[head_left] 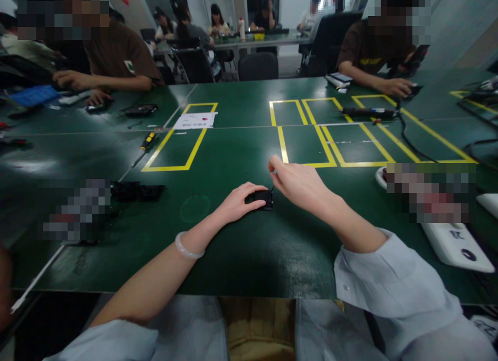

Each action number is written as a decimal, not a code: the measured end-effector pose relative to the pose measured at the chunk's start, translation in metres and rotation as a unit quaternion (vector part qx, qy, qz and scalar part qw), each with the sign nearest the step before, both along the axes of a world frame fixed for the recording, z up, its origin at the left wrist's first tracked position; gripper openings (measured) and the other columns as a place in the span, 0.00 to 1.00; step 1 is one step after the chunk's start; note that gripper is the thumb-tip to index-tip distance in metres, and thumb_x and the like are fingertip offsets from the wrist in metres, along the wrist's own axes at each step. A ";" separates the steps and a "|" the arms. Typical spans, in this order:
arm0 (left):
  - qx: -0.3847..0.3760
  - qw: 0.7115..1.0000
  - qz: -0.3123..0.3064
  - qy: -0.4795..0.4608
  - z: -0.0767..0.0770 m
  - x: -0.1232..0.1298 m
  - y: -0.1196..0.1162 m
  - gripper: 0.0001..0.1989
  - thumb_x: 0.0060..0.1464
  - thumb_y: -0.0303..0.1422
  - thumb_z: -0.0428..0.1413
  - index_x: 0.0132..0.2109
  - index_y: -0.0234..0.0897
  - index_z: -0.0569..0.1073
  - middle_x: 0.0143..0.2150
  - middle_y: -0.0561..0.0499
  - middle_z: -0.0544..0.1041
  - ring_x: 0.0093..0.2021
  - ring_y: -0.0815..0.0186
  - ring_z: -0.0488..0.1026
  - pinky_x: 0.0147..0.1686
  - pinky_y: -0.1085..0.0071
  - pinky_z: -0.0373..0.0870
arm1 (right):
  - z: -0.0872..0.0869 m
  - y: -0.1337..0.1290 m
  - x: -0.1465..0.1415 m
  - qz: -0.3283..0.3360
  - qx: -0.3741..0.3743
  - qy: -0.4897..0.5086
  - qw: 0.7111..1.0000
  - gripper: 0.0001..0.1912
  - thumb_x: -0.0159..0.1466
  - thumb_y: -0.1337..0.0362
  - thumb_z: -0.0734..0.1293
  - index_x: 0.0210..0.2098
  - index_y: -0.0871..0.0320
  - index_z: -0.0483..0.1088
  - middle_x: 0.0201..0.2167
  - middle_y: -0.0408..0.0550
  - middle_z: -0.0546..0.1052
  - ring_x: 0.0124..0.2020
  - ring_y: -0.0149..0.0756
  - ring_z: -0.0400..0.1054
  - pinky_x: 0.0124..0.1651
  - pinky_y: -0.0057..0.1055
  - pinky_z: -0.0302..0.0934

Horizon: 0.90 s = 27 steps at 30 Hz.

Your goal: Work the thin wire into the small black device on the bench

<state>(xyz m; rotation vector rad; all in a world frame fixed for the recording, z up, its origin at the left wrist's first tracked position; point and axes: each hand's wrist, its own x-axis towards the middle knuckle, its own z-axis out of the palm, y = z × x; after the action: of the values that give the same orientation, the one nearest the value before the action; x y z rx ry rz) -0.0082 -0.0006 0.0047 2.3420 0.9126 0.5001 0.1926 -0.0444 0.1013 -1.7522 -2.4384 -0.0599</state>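
Your left hand steadies a small black part on the green table.
Your left thumb and fingers clamp it from either side, low against the tabletop, probably so it cannot slide; your right hand curls just beside it, fingers bent inward, though I cannot tell whether they pinch anything. Farther out, the yellow-and-black screwdriver lies off to your left, likely parked aside to leave you elbow room, and beyond it a paper sheet lies across a yellow tape outline, perhaps as its label.
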 end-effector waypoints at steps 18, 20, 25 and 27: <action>-0.002 1.000 0.002 -0.002 0.000 0.000 -0.001 0.21 0.60 0.46 0.51 0.56 0.43 0.70 0.47 0.48 0.72 0.48 0.59 0.70 0.50 0.64 0.65 | -0.001 0.001 0.000 -0.002 -0.002 -0.021 1.000 0.14 0.69 0.60 0.50 0.48 0.57 0.62 0.31 0.49 0.78 0.28 0.37 0.71 0.25 0.30 0.41; 0.000 1.000 0.003 -0.005 0.000 0.000 -0.001 0.21 0.60 0.46 0.52 0.55 0.43 0.70 0.48 0.48 0.72 0.49 0.59 0.70 0.51 0.64 0.65 | -0.001 0.000 -0.001 0.006 -0.003 -0.011 1.000 0.14 0.69 0.62 0.51 0.48 0.57 0.61 0.31 0.49 0.78 0.27 0.36 0.70 0.25 0.30 0.41; 0.005 1.000 0.003 -0.009 -0.002 0.000 0.000 0.20 0.60 0.45 0.52 0.55 0.43 0.70 0.48 0.49 0.72 0.48 0.60 0.71 0.50 0.64 0.65 | 0.001 -0.004 -0.001 0.016 0.004 0.004 1.000 0.13 0.68 0.62 0.50 0.48 0.57 0.61 0.32 0.48 0.78 0.29 0.36 0.70 0.26 0.30 0.42; 0.005 1.000 0.005 -0.007 -0.002 0.000 0.000 0.20 0.59 0.46 0.52 0.55 0.43 0.70 0.48 0.49 0.72 0.48 0.59 0.71 0.51 0.64 0.65 | 0.001 -0.004 -0.001 0.015 0.002 0.002 1.000 0.14 0.69 0.59 0.50 0.47 0.57 0.61 0.32 0.49 0.78 0.29 0.36 0.71 0.26 0.30 0.42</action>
<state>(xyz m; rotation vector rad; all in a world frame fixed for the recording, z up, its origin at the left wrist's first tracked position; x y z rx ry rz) -0.0083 -0.0008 0.0029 2.3418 0.9184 0.5256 0.1916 -0.0481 0.1026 -1.7124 -2.4584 -0.0593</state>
